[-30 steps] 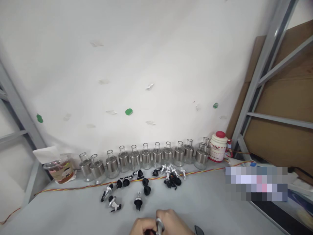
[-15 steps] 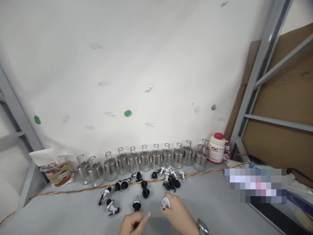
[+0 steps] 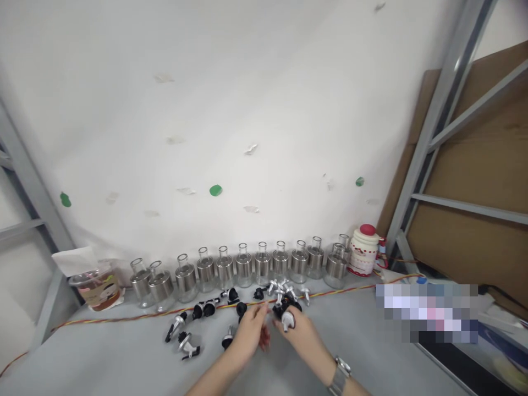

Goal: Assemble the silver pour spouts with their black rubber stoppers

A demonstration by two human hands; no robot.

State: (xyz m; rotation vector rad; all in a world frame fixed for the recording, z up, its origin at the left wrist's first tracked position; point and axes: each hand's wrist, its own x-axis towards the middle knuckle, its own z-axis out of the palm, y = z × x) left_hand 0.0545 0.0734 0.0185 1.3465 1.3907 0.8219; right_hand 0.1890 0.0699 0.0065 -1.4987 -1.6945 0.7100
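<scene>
My right hand point(image 3: 300, 334) is closed around a silver bottle pourer point(image 3: 287, 321), its metal spout pointing down toward me. Beside it, at the near edge of a small heap of black parts point(image 3: 291, 303), my left hand point(image 3: 248, 331) reaches forward with its fingers stretched out; I see nothing held in it. Silver spout pieces point(image 3: 282, 289) lie just behind the heap. A silver-and-black pourer point(image 3: 227, 336) stands partly hidden by my left forearm. A black stopper point(image 3: 241, 309) sits left of my left fingertips.
Several glass bottles with steel sleeves point(image 3: 243, 264) line the wall. More pourers point(image 3: 188, 346) lie on the left. A twisted red-yellow cable point(image 3: 136, 319) crosses the grey table point(image 3: 136, 366). A plastic tub point(image 3: 99, 294) stands far left, a white-and-red jar point(image 3: 363, 252) at right.
My left hand has moved forward and right, from the near edge to the black parts. My right hand, still holding the silver pourer, has shifted slightly forward and right; the pourer's spout is turned.
</scene>
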